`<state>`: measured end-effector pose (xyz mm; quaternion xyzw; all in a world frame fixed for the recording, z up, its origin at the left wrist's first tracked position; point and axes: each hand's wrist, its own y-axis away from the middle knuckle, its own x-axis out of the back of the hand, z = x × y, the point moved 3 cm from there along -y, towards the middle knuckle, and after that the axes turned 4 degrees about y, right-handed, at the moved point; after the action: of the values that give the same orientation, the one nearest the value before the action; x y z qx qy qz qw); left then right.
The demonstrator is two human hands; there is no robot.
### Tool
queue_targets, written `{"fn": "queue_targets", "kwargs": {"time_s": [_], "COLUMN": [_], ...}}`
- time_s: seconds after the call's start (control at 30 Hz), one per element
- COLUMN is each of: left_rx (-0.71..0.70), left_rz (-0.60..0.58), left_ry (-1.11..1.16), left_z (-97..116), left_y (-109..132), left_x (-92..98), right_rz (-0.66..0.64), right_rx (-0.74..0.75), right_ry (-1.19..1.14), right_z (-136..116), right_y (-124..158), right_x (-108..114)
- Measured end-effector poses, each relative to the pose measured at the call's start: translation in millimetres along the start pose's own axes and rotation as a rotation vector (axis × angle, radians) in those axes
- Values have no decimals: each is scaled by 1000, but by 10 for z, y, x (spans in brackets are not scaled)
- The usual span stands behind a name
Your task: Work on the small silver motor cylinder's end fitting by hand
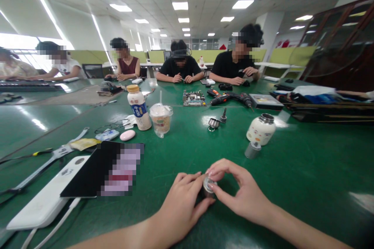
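Observation:
On the green table in front of me, my left hand [187,198] is wrapped around the side of a small round metal part [208,187]. From the right, the thumb and fingertips of my right hand [236,186] pinch its top edge. My fingers cover much of this part, so its exact kind is unclear. Beyond my right hand a small grey metal cup [252,150] stands beside a cream-coloured, patterned bottle [261,129] with an uncovered steel mouth. Farther off lie a metal cap with a ring [213,124] and a dark stopper-like piece [223,115].
To the left are a tablet [84,175], a white power bank [43,202] with cables, a capped drink bottle [138,108] and a plastic cup with a straw [161,120]. A circuit board [194,98] and power drills [222,97] lie farther back. Several people sit around the table.

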<state>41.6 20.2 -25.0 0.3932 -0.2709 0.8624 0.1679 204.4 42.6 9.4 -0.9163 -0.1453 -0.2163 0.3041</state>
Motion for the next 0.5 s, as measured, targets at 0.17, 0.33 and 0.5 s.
{"fn": "queue_targets", "kwargs": {"time_s": [0.17, 0.33, 0.5], "left_rx": [17, 6, -1], "left_rz": [-5, -8, 14], "left_ry": [-10, -6, -3], "left_z": [-12, -1, 7], "left_y": [-5, -10, 2], "left_x": [-8, -12, -1], "right_rz": [33, 73, 51], "right_rx": [-125, -189, -38], "right_ry": [-15, -12, -63], "right_z": [29, 56, 28], "right_y": [3, 7, -8], "right_x": [-27, -49, -77]}}
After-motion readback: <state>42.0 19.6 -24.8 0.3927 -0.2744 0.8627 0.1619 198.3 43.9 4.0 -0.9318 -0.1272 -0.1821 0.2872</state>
